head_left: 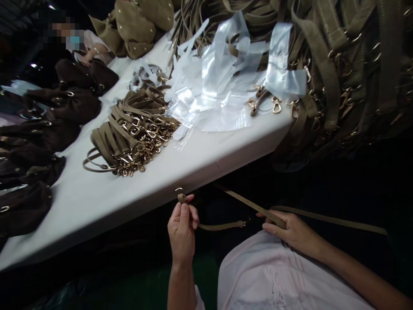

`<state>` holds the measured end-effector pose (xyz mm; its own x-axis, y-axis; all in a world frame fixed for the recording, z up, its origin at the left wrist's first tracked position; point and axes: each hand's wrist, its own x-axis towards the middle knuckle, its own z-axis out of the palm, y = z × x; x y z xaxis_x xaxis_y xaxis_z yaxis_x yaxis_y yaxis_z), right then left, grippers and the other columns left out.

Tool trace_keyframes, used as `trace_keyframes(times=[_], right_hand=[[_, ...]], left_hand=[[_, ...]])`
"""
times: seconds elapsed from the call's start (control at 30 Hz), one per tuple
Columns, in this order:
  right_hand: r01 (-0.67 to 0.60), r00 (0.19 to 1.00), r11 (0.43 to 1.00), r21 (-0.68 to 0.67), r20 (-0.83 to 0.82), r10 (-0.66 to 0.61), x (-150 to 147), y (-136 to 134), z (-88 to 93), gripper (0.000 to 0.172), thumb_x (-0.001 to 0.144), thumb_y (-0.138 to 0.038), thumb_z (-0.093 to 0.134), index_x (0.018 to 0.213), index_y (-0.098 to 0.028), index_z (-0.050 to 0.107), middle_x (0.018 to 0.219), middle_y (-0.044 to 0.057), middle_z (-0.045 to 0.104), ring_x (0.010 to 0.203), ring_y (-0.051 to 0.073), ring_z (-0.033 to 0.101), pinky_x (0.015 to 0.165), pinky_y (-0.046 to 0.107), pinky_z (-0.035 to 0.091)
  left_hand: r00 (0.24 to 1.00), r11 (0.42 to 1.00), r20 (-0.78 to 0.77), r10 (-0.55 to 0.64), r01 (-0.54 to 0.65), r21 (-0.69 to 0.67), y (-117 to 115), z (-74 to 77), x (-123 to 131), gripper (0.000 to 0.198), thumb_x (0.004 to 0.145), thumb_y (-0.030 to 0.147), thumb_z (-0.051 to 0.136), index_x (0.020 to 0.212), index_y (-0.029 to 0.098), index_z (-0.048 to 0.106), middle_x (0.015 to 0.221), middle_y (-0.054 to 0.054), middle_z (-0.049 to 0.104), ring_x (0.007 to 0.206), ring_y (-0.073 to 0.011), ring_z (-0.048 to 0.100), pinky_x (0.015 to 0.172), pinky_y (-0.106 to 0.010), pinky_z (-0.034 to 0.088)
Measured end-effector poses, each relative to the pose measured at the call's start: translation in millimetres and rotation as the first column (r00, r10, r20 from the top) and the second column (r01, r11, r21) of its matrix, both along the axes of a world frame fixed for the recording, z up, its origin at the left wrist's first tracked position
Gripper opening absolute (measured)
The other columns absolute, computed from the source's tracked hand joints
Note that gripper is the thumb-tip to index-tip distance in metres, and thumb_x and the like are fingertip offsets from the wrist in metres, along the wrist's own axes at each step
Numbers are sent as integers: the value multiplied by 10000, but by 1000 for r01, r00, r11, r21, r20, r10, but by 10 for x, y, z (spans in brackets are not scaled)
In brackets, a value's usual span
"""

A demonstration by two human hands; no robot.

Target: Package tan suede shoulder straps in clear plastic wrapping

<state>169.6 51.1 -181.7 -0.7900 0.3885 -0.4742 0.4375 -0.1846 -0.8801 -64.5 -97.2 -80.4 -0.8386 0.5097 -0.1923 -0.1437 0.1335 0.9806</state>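
Observation:
My left hand (183, 226) is closed in a pinch on the buckle end of a thin olive-brown strap, its gold buckle (179, 190) sticking up above the thumb. From behind those fingers a short strap piece (221, 226) with a metal clasp at its tip hangs to the right. My right hand (290, 230) grips a long olive-brown strap (250, 203) with punched holes; one length runs up to the left and another trails out to the right. Both hands are below the table's front edge, in front of my lap. Whether the pieces are joined I cannot tell.
On the white table (193, 161) lies a pile of straps with gold clasps (129, 142). Clear plastic pieces (222, 82) are heaped behind. More straps (335, 64) hang at the right. Dark bags (74, 107) line the left side, olive bags (138, 26) the back. A person (93, 47) sits across.

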Motion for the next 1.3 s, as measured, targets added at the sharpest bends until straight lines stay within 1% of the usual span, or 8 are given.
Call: trace_keyframes(times=[0.27,0.57,0.67,0.8,0.9,1.03,1.17,1.3], right_hand=[[18,983,971,-239,-175,-61,-36,15,210,567,984,-555,400,1340,-132,526,709,16,592,519,99,386,515,251,316],[6,960,935,-354,-259,-104,-120,6,359,577,966,-530,474,1380,-128,472,717,27,633,475,70,384,476,219,297],[29,972,934,-357,-209,-110,-97,-6,344,643,961,-580,437,1384,-97,467,562,-8,574,395,63,286,408,218,191],[43,976,938,-345,-188,-114,-64,-15,289,588,931,-584,499,1240,-94,601,606,14,583,431,66,354,432,217,248],[60,967,931,-359,-209,-143,-57,-17,279,503,907,-552,565,1133,-113,659,766,54,621,552,89,475,507,223,346],[92,960,910,-404,-207,-189,-63,5,329,493,924,-512,564,1240,-135,590,723,21,610,493,58,400,479,208,286],[82,967,893,-443,-183,-179,-82,40,368,522,923,-516,568,1268,-125,558,628,-16,572,405,35,281,407,211,150],[140,954,886,-443,-179,-240,-131,28,365,488,901,-525,600,1178,-124,614,677,-17,560,406,27,300,395,204,161]], left_hand=[[965,958,-168,-203,160,-239,-12,90,37,343,948,416,550,1219,212,592,580,59,493,485,-49,376,448,-153,299],[885,980,-423,-195,157,-124,108,336,67,224,940,256,577,1154,189,581,741,4,683,542,-86,590,529,-200,506],[722,996,-689,59,5,91,160,429,22,226,904,162,613,1125,184,568,836,-13,718,585,-119,648,527,-246,550],[299,958,-911,284,-123,259,145,436,-46,190,838,78,668,1012,145,631,897,-41,722,655,-146,682,558,-289,586],[146,996,-986,83,10,86,123,224,33,312,828,16,644,1105,158,635,1017,-85,712,874,-198,707,682,-339,615],[159,952,-965,-207,261,-161,181,-351,350,488,801,-72,615,1232,155,591,1070,-133,691,989,-220,666,794,-401,592],[282,891,-896,-343,401,-214,231,-896,684,438,814,-14,635,1207,179,615,1033,-123,704,940,-215,661,767,-386,571],[460,895,-813,-357,419,-156,229,-1065,831,329,853,51,602,1132,225,626,978,-79,709,898,-192,671,757,-347,567]])
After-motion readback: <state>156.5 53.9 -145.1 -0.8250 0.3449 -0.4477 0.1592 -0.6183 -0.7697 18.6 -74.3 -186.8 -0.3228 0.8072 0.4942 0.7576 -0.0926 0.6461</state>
